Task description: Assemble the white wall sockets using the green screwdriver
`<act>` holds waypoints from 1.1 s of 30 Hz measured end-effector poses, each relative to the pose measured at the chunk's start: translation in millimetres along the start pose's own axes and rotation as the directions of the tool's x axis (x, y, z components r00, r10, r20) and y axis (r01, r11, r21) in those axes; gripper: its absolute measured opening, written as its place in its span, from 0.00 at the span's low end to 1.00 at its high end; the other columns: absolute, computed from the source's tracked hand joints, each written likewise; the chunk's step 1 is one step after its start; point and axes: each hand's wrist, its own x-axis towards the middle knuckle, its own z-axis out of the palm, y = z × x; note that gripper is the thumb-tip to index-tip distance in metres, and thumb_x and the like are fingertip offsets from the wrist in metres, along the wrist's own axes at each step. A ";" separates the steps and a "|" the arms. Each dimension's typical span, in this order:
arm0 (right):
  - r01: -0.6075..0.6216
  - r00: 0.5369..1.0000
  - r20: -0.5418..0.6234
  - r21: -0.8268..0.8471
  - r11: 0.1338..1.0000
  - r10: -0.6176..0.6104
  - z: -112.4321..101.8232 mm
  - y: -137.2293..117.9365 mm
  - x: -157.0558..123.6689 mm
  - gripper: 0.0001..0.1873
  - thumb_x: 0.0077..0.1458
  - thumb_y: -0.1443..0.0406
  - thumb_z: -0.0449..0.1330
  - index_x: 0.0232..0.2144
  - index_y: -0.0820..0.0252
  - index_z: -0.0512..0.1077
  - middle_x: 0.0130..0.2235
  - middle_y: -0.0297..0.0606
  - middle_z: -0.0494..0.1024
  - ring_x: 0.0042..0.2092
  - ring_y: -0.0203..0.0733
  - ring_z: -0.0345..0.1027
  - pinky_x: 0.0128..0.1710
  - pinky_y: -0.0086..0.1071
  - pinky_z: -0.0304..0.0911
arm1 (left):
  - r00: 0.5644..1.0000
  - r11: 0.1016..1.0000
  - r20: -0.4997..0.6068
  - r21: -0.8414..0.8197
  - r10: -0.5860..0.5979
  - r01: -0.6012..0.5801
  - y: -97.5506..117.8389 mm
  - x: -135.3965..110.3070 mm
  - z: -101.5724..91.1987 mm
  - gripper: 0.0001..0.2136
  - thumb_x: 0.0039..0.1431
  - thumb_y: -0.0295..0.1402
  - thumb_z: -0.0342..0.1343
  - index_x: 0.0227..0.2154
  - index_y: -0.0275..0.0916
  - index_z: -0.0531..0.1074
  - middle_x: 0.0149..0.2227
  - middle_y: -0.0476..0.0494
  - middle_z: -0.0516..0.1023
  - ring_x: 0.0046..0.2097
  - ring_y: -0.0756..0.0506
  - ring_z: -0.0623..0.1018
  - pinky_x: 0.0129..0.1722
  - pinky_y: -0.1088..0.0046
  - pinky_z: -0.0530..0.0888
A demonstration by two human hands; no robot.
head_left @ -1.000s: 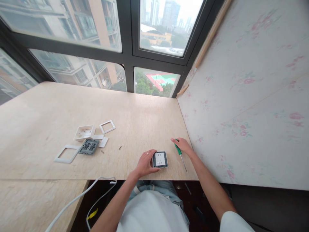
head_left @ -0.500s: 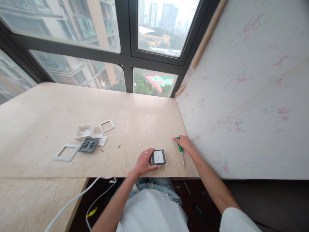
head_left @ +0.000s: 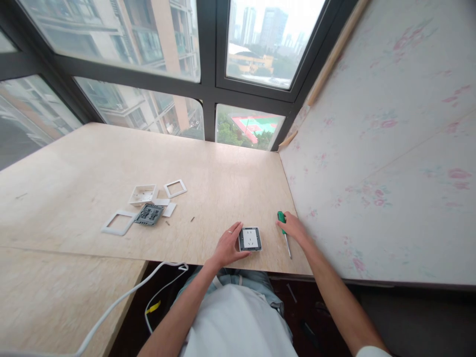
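Person seated at the near edge of a pale wood counter point(head_left: 223, 173), window beyond, floral-papered wall to the right.

Left hand point(head_left: 228, 244): rests on the counter just left of a grey-framed socket module point(head_left: 250, 239). Thumb and forefinger bracket the module's left edge and pinch it lightly; the other fingers curl beside them. A ring shows on one finger. The module lies flat, white face up, near the counter's near edge and between the two hands.

Right hand point(head_left: 293, 228): laid over a green-handled screwdriver point(head_left: 281, 218) that lies on the counter close to the wall. The handle's end sticks out on the far side, the metal shaft on the near side. Fingers lie together across the handle; cannot tell whether they close round it.

Well apart to the left is a cluster of parts: large white frame point(head_left: 117, 223), grey switch insert point(head_left: 148, 214), white back box point(head_left: 143, 194), small white frame point(head_left: 175, 188). A loose screw point(head_left: 192, 218) lies between the cluster and the hands. A white cable point(head_left: 122, 297) hangs below the counter edge.
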 end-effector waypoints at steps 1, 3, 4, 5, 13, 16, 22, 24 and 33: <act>0.007 1.000 -0.004 0.001 1.000 -0.007 0.7 0.8 -2.8 0.20 0.58 0.56 0.57 0.48 0.62 0.68 0.46 0.50 0.77 0.47 0.49 0.73 0.39 0.33 0.61 | 1.000 1.000 -0.002 0.001 -0.011 0.011 0.7 -0.8 0.4 0.47 0.48 0.45 0.67 0.67 0.40 0.49 0.67 0.32 0.56 0.67 0.34 0.59 0.64 0.52 0.62; 0.017 1.000 -0.013 -0.002 1.000 -0.017 1.8 2.3 -7.7 0.20 0.59 0.57 0.56 0.50 0.63 0.68 0.47 0.51 0.77 0.48 0.49 0.73 0.41 0.34 0.62 | 0.999 1.000 -0.009 -0.002 -0.030 0.030 1.7 -2.2 1.1 0.46 0.49 0.45 0.67 0.67 0.40 0.49 0.67 0.31 0.57 0.67 0.34 0.60 0.64 0.52 0.62; 0.015 1.000 -0.016 -0.008 1.000 -0.015 2.0 2.9 -9.6 0.21 0.59 0.56 0.56 0.50 0.63 0.68 0.47 0.52 0.77 0.48 0.50 0.73 0.41 0.34 0.62 | 0.999 0.999 -0.012 -0.002 -0.036 0.036 2.0 -2.6 1.3 0.46 0.49 0.45 0.67 0.67 0.39 0.49 0.66 0.31 0.58 0.66 0.34 0.61 0.64 0.52 0.62; 0.006 1.000 -0.020 -0.017 1.000 -0.006 1.9 3.3 -11.1 0.22 0.59 0.55 0.55 0.50 0.64 0.68 0.46 0.54 0.77 0.47 0.52 0.73 0.40 0.36 0.63 | 0.999 0.999 -0.015 -0.002 -0.038 0.038 2.1 -2.9 1.4 0.47 0.48 0.45 0.67 0.66 0.38 0.49 0.66 0.31 0.59 0.66 0.34 0.61 0.64 0.52 0.62; 0.077 0.983 -0.166 0.000 0.997 -0.076 -13.9 -23.0 -7.0 0.28 0.62 0.52 0.47 0.52 0.69 0.68 0.46 0.60 0.75 0.47 0.59 0.73 0.43 0.44 0.64 | 1.000 0.999 -0.009 -0.039 -0.028 0.027 1.8 -3.9 1.4 0.48 0.47 0.48 0.68 0.66 0.38 0.49 0.66 0.30 0.59 0.66 0.33 0.62 0.63 0.52 0.62; 0.296 0.933 -0.237 0.069 0.953 -0.272 -21.8 -59.1 3.4 0.23 0.63 0.58 0.44 0.47 0.66 0.71 0.45 0.55 0.77 0.48 0.54 0.72 0.47 0.43 0.63 | 1.000 0.999 -0.014 -0.050 -0.018 0.017 1.2 -4.3 2.5 0.50 0.46 0.49 0.68 0.66 0.38 0.49 0.66 0.29 0.59 0.65 0.32 0.62 0.63 0.53 0.63; 0.606 0.787 -0.207 0.085 0.791 -0.580 -26.6 -177.6 31.2 0.17 0.63 0.63 0.43 0.33 0.59 0.70 0.38 0.43 0.78 0.41 0.43 0.71 0.43 0.33 0.62 | 1.000 0.996 -0.017 -0.088 0.000 -0.002 -1.6 -3.1 3.3 0.51 0.44 0.50 0.69 0.66 0.40 0.49 0.65 0.30 0.61 0.65 0.32 0.63 0.63 0.53 0.62; 0.666 0.741 -0.173 0.068 0.743 -0.649 -22.0 -223.5 39.6 0.14 0.62 0.65 0.45 0.33 0.59 0.70 0.37 0.42 0.77 0.39 0.42 0.70 0.40 0.32 0.62 | 1.000 0.994 -0.019 -0.113 -0.007 0.005 -2.3 -2.0 3.2 0.51 0.42 0.51 0.69 0.65 0.40 0.51 0.64 0.30 0.62 0.64 0.32 0.64 0.63 0.54 0.62; 0.882 0.469 0.137 -0.114 0.457 -0.872 14.9 -394.3 56.6 0.18 0.62 0.60 0.59 0.53 0.60 0.68 0.53 0.43 0.72 0.49 0.45 0.70 0.48 0.44 0.69 | 0.998 0.986 -0.062 -0.162 0.025 -0.035 1.4 3.7 -3.3 0.42 0.44 0.53 0.67 0.59 0.40 0.60 0.57 0.33 0.70 0.58 0.32 0.70 0.58 0.56 0.65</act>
